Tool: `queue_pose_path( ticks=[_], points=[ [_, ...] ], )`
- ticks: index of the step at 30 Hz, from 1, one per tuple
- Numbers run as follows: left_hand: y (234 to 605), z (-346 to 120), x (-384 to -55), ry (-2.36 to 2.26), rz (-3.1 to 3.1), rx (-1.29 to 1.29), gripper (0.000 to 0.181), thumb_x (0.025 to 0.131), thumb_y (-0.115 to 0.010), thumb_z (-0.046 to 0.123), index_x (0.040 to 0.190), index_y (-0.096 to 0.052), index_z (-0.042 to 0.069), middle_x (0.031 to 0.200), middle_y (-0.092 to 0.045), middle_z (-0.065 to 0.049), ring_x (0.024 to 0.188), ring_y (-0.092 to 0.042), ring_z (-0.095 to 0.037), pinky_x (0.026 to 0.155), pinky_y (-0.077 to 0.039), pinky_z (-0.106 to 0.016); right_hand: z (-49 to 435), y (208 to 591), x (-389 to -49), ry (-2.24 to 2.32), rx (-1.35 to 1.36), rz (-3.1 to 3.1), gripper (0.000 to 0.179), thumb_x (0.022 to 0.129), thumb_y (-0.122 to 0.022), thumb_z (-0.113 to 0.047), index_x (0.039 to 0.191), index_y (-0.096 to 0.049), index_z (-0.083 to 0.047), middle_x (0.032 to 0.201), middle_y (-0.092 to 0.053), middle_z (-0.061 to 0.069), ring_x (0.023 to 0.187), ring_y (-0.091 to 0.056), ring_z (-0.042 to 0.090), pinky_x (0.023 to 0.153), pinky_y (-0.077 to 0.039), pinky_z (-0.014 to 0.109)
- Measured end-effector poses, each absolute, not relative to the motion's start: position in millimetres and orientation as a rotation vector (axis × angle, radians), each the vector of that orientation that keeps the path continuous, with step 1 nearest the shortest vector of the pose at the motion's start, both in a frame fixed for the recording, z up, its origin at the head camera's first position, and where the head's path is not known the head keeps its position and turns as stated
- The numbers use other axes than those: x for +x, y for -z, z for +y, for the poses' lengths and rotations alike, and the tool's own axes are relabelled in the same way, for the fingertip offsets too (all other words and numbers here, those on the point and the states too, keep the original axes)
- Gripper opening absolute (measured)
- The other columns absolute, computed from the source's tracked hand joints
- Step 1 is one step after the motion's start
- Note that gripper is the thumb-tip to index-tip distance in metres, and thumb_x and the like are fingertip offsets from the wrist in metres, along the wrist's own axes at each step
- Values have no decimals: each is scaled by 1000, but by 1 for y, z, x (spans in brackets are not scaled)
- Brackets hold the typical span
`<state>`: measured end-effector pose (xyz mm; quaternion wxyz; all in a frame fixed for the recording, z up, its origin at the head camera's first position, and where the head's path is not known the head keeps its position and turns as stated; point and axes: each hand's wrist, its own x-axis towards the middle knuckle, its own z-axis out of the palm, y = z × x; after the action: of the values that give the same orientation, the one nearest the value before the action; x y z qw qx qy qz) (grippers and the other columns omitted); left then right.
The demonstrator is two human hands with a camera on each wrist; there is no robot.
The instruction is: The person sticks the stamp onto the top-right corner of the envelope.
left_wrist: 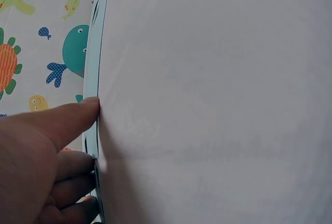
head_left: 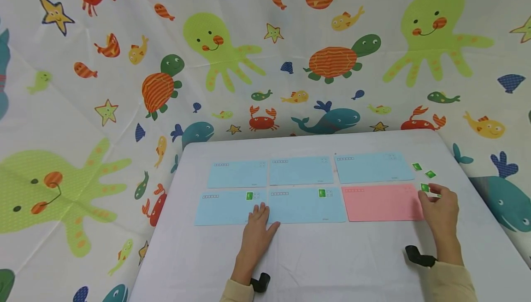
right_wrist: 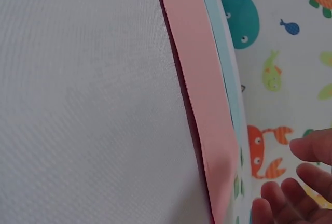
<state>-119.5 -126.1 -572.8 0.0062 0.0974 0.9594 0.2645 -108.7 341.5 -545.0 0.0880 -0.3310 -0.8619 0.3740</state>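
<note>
My left hand (head_left: 258, 235) rests with fingers extended on the lower blue envelopes, its fingertips near the seam between the left one (head_left: 224, 212) and the middle one (head_left: 303, 210). In the left wrist view its thumb (left_wrist: 78, 112) lies at the envelope's near edge. My right hand (head_left: 441, 210) hovers at the right end of the pink envelope (head_left: 381, 203), fingers bent, thumb and forefinger right at a small green stamp (head_left: 424, 187). Another stamp shows partly behind these fingers. No stamp appears between the fingers (right_wrist: 311, 146) in the right wrist view.
Three blue envelopes (head_left: 300, 170) form the back row. Two loose green stamps (head_left: 416, 167) lie at their right. Each of the lower blue envelopes carries one green stamp (head_left: 321, 193) near its top right. A patterned sea-animal cloth (head_left: 290, 39) hangs behind the white table (head_left: 323, 260).
</note>
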Motion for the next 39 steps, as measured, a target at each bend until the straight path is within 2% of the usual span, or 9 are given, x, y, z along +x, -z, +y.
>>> queue_pose_path(
  ticks=[10, 17, 23, 26, 30, 39],
  points=[
    [573, -127, -119, -830, 3010, 313, 61, 92, -72, 30, 136, -56, -8, 147, -51, -26, 142, -43, -44, 114, -36, -60, 346, 547, -113, -1123, -1011, -2571, 55, 102, -51, -25, 147, -42, 4, 143, -44, 29, 120, -52, 41, 65, -32, 11],
    [571, -126, -118, -844, 2999, 305, 60, 92, -72, 30, 137, -56, -8, 148, -51, -26, 142, -43, -43, 115, -35, -59, 350, 547, -117, -1122, -1026, -2582, 55, 102, -50, -26, 148, -41, 4, 145, -41, 30, 122, -51, 41, 76, -45, 28],
    [570, -126, -119, -837, 2997, 304, 60, 93, -72, 30, 137, -56, -8, 148, -50, -25, 143, -42, -43, 116, -35, -59, 355, 549, -120, -1124, -1020, -2596, 56, 102, -51, -25, 148, -41, 4, 145, -39, 31, 121, -52, 41, 74, -46, 26],
    [570, -127, -119, -839, 2999, 307, 60, 92, -72, 29, 136, -56, -8, 148, -50, -26, 142, -43, -43, 116, -35, -58, 356, 550, -121, -1127, -1029, -2602, 56, 102, -51, -25, 148, -40, 5, 146, -39, 32, 122, -51, 42, 83, -54, 39],
    [569, -126, -119, -842, 3004, 310, 59, 92, -72, 29, 136, -56, -8, 147, -51, -26, 142, -43, -43, 115, -36, -58, 357, 551, -123, -1128, -1039, -2607, 56, 103, -51, -24, 149, -38, 5, 146, -38, 32, 123, -49, 43, 97, -52, 54],
    [569, -127, -119, -854, 3003, 311, 60, 92, -72, 29, 137, -56, -8, 148, -51, -25, 142, -43, -43, 116, -35, -58, 363, 555, -126, -1165, -1052, -2611, 57, 103, -48, -22, 150, -35, 6, 147, -35, 34, 128, -43, 46, 106, -44, 61]
  ],
)
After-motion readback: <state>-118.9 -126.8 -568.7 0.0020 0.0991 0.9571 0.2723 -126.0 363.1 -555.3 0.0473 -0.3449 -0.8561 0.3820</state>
